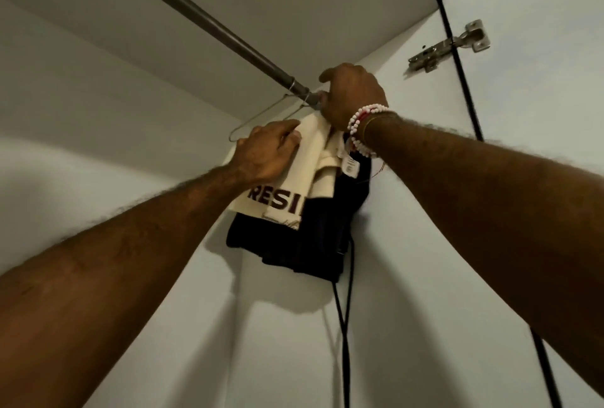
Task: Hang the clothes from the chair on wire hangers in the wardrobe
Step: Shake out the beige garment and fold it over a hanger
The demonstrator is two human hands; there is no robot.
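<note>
- View looks up into a wardrobe, where a dark metal rail (209, 20) runs from the upper left down to the side wall.
- The right hand (351, 97), with a bead bracelet (359, 129) on its wrist, is up at the rail's wall end. Its fingers are curled, as far as can be seen, round the neck of a wire hanger (258, 118) hooked there.
- The left hand (268, 152) is lower and further left. Its fingers are bent onto the top edge of a cream garment (313, 152) with dark lettering, holding the cloth.
- The cream garment hangs bunched between the two hands, directly under the right one. A dark garment (320, 237) hangs behind and below it.
- The hanger's long axis slopes from the hook down to the left, and its bare wire shoulder pokes out just past the left hand.
- The left hand is the nearer to that bare end, so spreading the cloth leftward over it looks like its job.
- Black cords (343, 326) trail down the corner, and a door hinge (451, 44) sits to the right.
</note>
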